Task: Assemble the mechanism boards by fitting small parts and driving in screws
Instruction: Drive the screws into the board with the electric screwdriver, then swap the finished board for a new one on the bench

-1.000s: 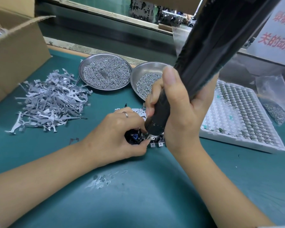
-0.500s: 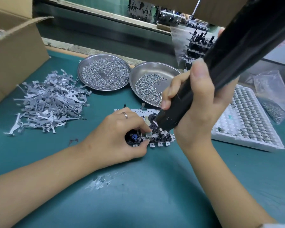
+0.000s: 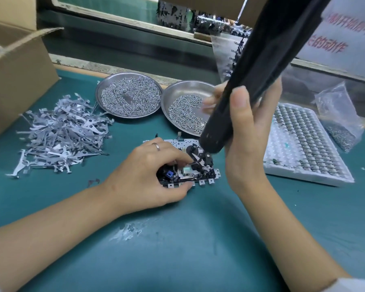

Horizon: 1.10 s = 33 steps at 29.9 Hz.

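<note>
in the head view we saw a small metal mechanism board with black plastic parts and a blue piece [image 3: 190, 169] lying flat on the teal green work mat [image 3: 198, 239], near the middle of the bench. the left hand [image 3: 148, 175] rested on the board's left end, its fingers curled over the top and its thumb pressed against the near edge, so it held the board down; a ring sat on one finger. the right hand [image 3: 247, 131] gripped a thick black electric screwdriver [image 3: 251, 81], fingers and thumb wrapped round the barrel. the tool was tilted, its upper end leaning up to the right, its lower end just above the board's right part; we could not tell whether the bit touched it.

behind the board stood two round steel dishes: the left dish [image 3: 129, 94] full of small silver screws, the right dish [image 3: 183, 102] partly covered with screws and partly hidden by the tool. a loose pile of flat grey metal levers [image 3: 61, 131] lay to the left, beside a brown cardboard box [image 3: 15, 66]. to the right sat a white moulded tray of small parts [image 3: 303, 144] and a clear plastic bag of screws [image 3: 339, 119].
</note>
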{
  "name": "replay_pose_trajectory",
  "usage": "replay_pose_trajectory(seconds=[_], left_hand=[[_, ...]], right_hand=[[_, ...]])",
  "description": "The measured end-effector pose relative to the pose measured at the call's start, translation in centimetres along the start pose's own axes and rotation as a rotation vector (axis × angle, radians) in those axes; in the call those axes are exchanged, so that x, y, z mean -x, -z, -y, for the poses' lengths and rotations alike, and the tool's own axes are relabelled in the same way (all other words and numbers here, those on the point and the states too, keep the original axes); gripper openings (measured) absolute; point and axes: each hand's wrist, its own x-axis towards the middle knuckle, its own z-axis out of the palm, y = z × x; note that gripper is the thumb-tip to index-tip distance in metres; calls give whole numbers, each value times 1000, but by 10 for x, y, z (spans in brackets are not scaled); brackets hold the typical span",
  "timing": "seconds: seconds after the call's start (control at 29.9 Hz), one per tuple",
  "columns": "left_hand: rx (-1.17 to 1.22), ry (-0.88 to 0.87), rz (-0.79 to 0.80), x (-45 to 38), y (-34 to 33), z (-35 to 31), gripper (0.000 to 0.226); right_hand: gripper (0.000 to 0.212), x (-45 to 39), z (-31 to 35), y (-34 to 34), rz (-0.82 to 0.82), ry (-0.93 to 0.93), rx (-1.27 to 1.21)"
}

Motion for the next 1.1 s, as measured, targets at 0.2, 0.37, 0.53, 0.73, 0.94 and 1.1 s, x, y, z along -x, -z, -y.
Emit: replay_pose_trajectory(seconds=[0.2,0.37,0.53,0.73,0.94,1.1], left_hand=[[149,202,-416,-6,11,5,15],[206,281,-486,-9,10,13,24],[188,230,-460,-6,8,17,22],[185,239,-456,-4,4,27,22],[113,240,-447,-4,1,24,24],[9,141,-392,-10,-1,4,25]], right_hand=[[29,58,-13,7,317,155,788],[40,73,-16,-7,832,208,1498],[32,104,12,19,843,232,1503],[30,122,59,116,667,125,1582],[53,84,79,194,293,-228,1997],[29,74,40,142,382,183,1430]])
